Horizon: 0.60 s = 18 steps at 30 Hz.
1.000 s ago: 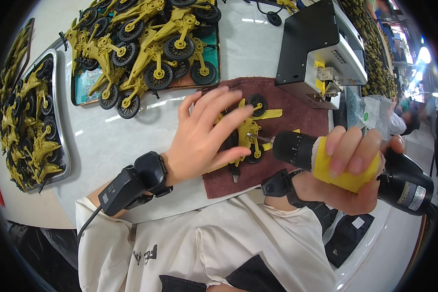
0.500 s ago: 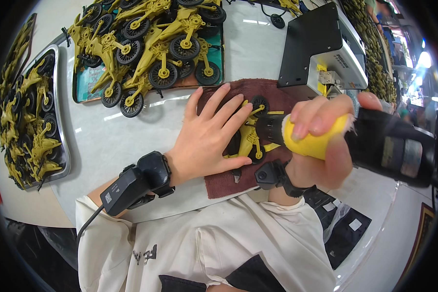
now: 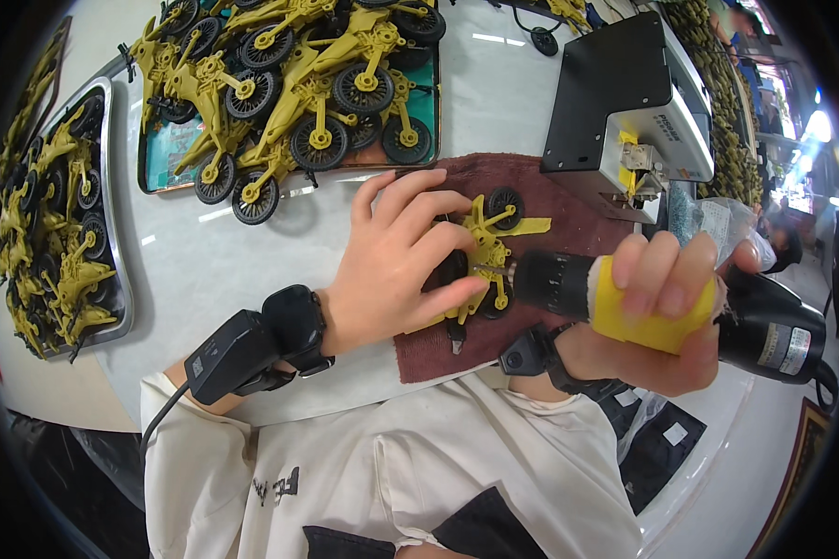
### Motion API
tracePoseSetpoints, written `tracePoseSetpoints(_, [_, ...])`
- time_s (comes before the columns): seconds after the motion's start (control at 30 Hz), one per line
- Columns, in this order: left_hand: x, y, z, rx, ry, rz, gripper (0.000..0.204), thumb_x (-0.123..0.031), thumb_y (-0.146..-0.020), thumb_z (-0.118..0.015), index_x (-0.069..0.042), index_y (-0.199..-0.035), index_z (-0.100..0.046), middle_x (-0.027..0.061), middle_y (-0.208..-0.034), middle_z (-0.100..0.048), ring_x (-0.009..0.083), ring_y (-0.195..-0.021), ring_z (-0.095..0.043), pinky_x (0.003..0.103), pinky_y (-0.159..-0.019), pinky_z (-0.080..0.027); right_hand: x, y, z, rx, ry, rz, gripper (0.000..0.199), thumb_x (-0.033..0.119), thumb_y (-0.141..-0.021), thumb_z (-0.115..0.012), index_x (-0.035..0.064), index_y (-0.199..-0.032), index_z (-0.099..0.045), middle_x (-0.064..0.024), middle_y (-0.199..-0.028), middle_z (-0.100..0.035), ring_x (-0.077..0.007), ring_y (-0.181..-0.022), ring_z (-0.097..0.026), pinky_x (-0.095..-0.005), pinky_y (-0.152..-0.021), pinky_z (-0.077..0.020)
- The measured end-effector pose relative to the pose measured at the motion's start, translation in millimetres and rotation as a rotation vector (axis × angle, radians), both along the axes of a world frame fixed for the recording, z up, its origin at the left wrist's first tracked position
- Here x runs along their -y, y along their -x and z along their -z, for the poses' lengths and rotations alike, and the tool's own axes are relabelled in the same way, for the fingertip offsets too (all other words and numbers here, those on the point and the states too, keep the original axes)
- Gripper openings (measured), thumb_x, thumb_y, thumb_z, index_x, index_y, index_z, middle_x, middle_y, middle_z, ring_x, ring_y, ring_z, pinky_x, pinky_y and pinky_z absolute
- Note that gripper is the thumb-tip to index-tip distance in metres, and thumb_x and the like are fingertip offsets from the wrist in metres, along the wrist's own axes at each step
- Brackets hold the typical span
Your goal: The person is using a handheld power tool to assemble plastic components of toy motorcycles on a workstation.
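A yellow-and-black toy motorcycle (image 3: 488, 244) lies on a folded maroon cloth (image 3: 429, 359), partly hidden under my left hand (image 3: 401, 247). The left fingers curl over its side, the thumb along the near edge, holding it against the cloth. My right hand (image 3: 667, 293) wraps round a black electric screwdriver (image 3: 559, 282) that has a yellow wrapping on its grip. The screwdriver lies tilted nearly level, its thin bit pointing left at the toy's middle. Whether the bit touches a screw is too small to tell.
A black-and-white machine (image 3: 611, 102) stands behind the right hand. At the back a green tray (image 3: 158, 182) is heaped with yellow toy motorcycles; a metal tray (image 3: 124, 279) at left holds more. Clear plastic bags (image 3: 718, 224) lie beyond the screwdriver. Dark packages (image 3: 662, 443) lie lower right.
The screwdriver has shifted right and nearer to me, uncovering its bit and more of the toy. My left fingers, spread flatter before, now curl more over the toy.
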<state>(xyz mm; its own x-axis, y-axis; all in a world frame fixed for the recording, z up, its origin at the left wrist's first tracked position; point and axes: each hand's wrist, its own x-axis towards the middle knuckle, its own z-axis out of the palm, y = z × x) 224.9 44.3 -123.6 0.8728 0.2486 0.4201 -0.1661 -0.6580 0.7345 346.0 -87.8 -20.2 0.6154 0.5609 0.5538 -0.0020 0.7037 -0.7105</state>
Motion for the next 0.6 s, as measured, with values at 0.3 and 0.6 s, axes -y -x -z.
tracePoseSetpoints(0.3, [1.8, 0.6, -5.3, 0.117, -0.02, 0.007, 0.024, -0.018, -0.063, -0.077, -0.013, -0.081, -0.062, 0.0045, -0.108, -0.059, 0.0298, -0.11, -0.048, 0.046, -0.092, -0.031, 8.0, -2.1, -4.0, 0.03, -0.022, -0.066, 0.061, 0.016, -0.083, -0.053, 0.0066, -0.134, -0.02, -0.0144, -0.088, -0.048, -0.0246, -0.067, -0.052, -0.0374, -0.067, -0.0393])
tracePoseSetpoints(0.6, [1.8, 1.7, -3.2, 0.122, -0.023, 0.029, 0.024, -0.013, -0.063, -0.076, -0.013, -0.084, -0.065, 0.0033, -0.107, -0.059, 0.0281, -0.11, -0.049, 0.045, -0.091, -0.031, 6.4, 3.0, -3.8, -0.006, -0.051, -0.028, 0.059, 0.017, -0.084, -0.053, 0.0066, -0.132, -0.021, -0.0139, -0.086, -0.048, -0.0244, -0.066, -0.052, -0.0375, -0.068, -0.0399])
